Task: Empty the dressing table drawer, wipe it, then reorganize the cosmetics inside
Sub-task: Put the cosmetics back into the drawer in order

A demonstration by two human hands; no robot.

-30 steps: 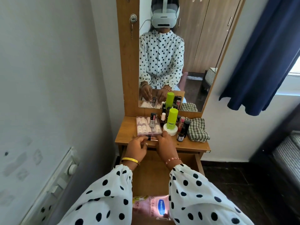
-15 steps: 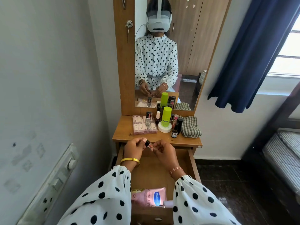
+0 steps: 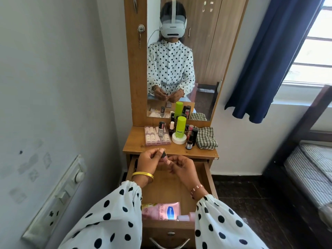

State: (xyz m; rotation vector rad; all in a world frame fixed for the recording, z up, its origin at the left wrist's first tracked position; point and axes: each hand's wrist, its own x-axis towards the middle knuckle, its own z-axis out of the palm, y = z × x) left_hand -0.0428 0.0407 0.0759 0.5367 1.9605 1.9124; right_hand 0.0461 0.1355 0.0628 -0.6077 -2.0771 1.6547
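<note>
A small clear tube with a black cap and pinkish contents (image 3: pixel 164 157) is held above the open wooden drawer (image 3: pixel 172 187), just in front of the bench edge. The left hand (image 3: pixel 149 161) is curled round the black-capped end; the fingertips of the right hand (image 3: pixel 181 168) pinch the lower, pink end. No writing on the tube can be read. At the near end of the drawer a pink lotion pack (image 3: pixel 160 211) is seen lying flat, with a blue oval logo reading "Vaseline" in part and the letters "Gluta-Hy" beside it; "10X" is printed at its left edge. A pale pink cap or bottle end (image 3: pixel 186 217) lies just beside the pack, partly hidden by the right sleeve. On the wooden bench (image 3: pixel 136 142) stand a clear flat case of pale pink tubes (image 3: pixel 157 136), a nail polish bottle with a black cap (image 3: pixel 161 129) on top of that case, a lime-green cylinder bottle (image 3: pixel 180 125) set upon a round white jar (image 3: pixel 178 139), and a cluster of small dark bottles (image 3: pixel 191 139). Labels on these are too small to read. A green checked cloth (image 3: pixel 206 138) lies bunched at the right of the bench, touching the dark bottles. A mirror (image 3: pixel 179 60) is fixed behind the bench.
</note>
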